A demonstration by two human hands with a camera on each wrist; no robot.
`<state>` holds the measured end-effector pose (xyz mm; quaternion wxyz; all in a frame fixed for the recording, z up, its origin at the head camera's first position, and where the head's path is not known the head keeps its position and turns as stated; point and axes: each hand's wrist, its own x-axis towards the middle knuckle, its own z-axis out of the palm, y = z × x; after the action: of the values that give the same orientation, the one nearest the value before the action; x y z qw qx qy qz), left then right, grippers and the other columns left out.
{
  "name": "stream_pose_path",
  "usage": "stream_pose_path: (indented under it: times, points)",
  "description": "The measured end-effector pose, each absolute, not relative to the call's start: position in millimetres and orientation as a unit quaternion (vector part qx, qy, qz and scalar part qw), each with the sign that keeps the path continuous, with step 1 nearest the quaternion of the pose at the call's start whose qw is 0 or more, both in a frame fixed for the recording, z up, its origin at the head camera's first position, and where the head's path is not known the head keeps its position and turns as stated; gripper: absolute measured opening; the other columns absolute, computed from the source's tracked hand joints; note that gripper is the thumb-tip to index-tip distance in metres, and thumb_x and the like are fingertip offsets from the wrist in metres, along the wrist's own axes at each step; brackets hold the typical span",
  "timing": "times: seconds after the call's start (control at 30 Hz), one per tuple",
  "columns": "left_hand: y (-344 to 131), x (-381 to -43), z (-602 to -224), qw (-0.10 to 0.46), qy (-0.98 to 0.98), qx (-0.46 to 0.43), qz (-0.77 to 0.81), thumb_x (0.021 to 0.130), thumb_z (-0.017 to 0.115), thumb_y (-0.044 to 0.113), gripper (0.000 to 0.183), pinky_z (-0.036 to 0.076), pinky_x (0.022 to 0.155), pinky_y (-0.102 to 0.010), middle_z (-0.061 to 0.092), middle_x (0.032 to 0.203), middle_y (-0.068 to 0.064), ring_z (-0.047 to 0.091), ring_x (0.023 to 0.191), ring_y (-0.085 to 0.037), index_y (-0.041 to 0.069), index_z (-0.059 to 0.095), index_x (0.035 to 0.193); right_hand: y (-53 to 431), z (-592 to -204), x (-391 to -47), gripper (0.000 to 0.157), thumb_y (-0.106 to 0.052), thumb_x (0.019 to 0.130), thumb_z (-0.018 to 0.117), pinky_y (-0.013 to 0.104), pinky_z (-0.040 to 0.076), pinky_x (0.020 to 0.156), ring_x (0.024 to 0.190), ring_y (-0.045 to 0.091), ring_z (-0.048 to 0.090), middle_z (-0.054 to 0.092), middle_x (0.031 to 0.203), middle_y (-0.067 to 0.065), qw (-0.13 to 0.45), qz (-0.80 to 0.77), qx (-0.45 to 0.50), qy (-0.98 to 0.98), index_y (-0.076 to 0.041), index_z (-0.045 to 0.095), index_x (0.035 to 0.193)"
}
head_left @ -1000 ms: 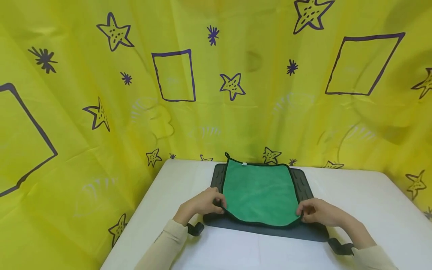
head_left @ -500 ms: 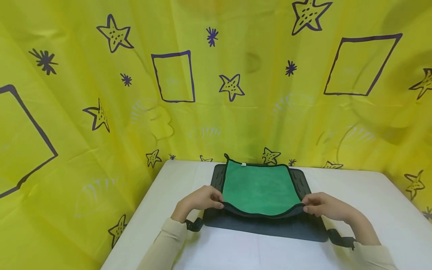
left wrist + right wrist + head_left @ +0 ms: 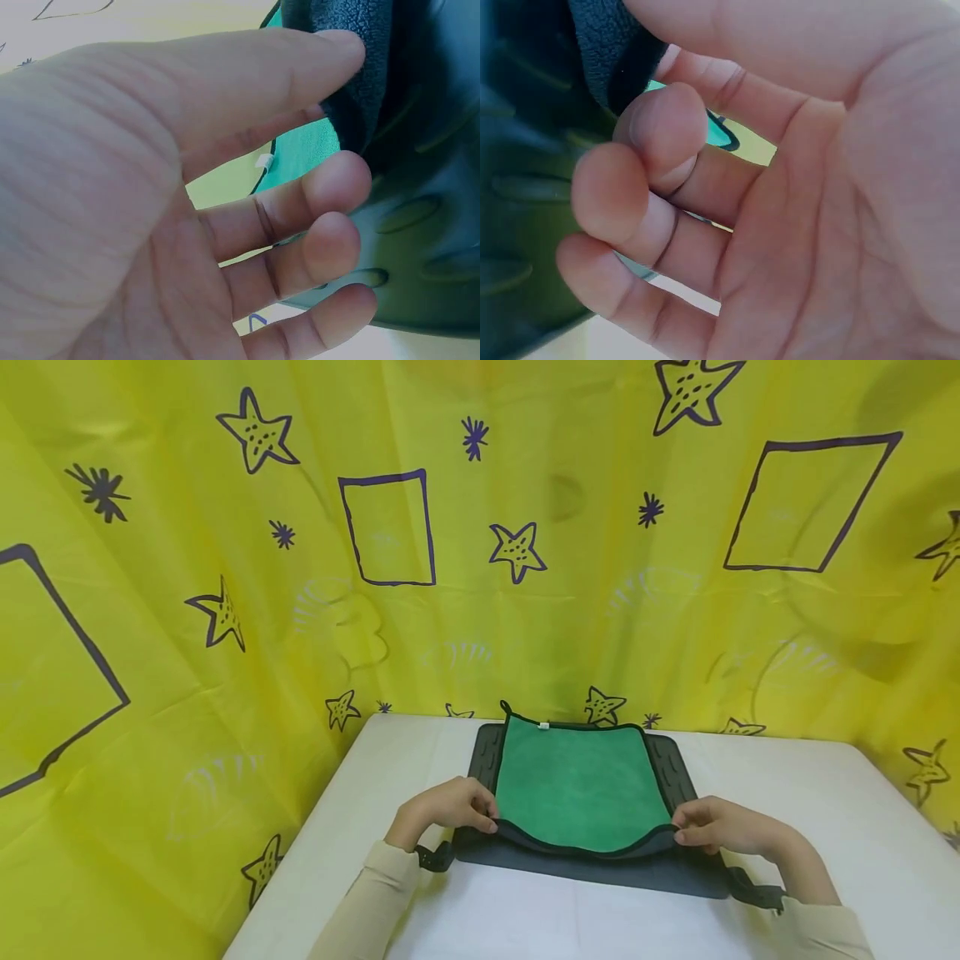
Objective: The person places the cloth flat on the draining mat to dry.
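Observation:
A green cloth (image 3: 581, 785) with a black border and a dark grey underside lies over a dark mat (image 3: 592, 878). Its near edge is raised and sags in the middle. At the near left corner my left hand (image 3: 452, 803) pinches the cloth between thumb and index finger; the left wrist view shows the dark underside (image 3: 356, 71) at the thumb tip. My right hand (image 3: 726, 827) pinches the near right corner likewise, and the right wrist view has the dark fabric (image 3: 619, 52) by the thumb. The other fingers of both hands are loosely bent.
The mat lies on a white table (image 3: 480, 914) and shows ridged strips on both sides of the cloth. A yellow curtain (image 3: 465, 635) with drawn stars hangs behind and to the left. The cloth's far left corner has a small loop (image 3: 506, 706).
Both hands raised the cloth's near edge off the mat and moved it slightly away, then lowered it a little. More of the dark underside shows now. The far edge stayed in place.

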<state>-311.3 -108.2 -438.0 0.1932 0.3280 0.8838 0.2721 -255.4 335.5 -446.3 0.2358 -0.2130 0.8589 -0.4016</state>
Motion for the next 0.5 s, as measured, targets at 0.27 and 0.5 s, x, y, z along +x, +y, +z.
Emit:
stream_pose_path:
  times: [0.27, 0.5]
  points:
    - [-106.0, -306.9, -440.4, 0.213, 0.881, 0.317, 0.279, 0.083, 0.075, 0.021, 0.003, 0.048, 0.065, -0.022, 0.067, 0.079, 0.011, 0.057, 0.070, -0.004, 0.020, 0.072, 0.085, 340.4, -449.2, -253.6, 0.016, -0.021, 0.095, 0.057, 0.027, 0.041, 0.054, 0.061, 0.008, 0.049, 0.049, 0.073, -0.003, 0.240, -0.397, -0.220, 0.858, -0.005, 0.058, 0.096]
    - [-110.6, -307.2, -439.8, 0.210, 0.885, 0.321, 0.263, 0.083, 0.075, 0.020, 0.003, 0.048, 0.067, -0.021, 0.066, 0.080, 0.013, 0.057, 0.071, -0.002, 0.020, 0.073, 0.086, 338.5, -453.2, -254.4, 0.014, -0.015, 0.095, 0.056, 0.025, 0.038, 0.053, 0.061, 0.006, 0.045, 0.047, 0.073, -0.006, 0.252, -0.422, -0.246, 0.836, -0.001, 0.057, 0.096]
